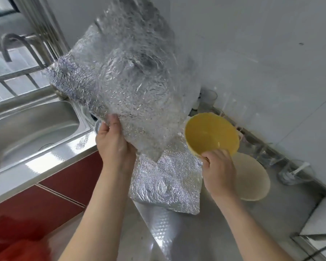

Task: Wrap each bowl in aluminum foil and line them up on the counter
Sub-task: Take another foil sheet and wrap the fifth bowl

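item in progress: left hand pinches a crinkled embossed aluminium foil sheet raised above the steel counter, right hand grips a bare yellow round bowl by its rim beside it; wrapping apparently not begun, no wrapped bowl seen.

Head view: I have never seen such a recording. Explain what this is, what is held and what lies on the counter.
There is no machine here. A person wears one camera on the head, looking down, so their two bare arms enter from the bottom. The left hand grips a raised foil sheet by its lower edge; the sheet is blurred. The right hand holds a yellow bowl by its rim, tilted toward the camera. On the counter lie a second foil sheet and a pale round dish; whether that is a plate or an upturned bowl, I cannot tell. A steel sink is at the left.
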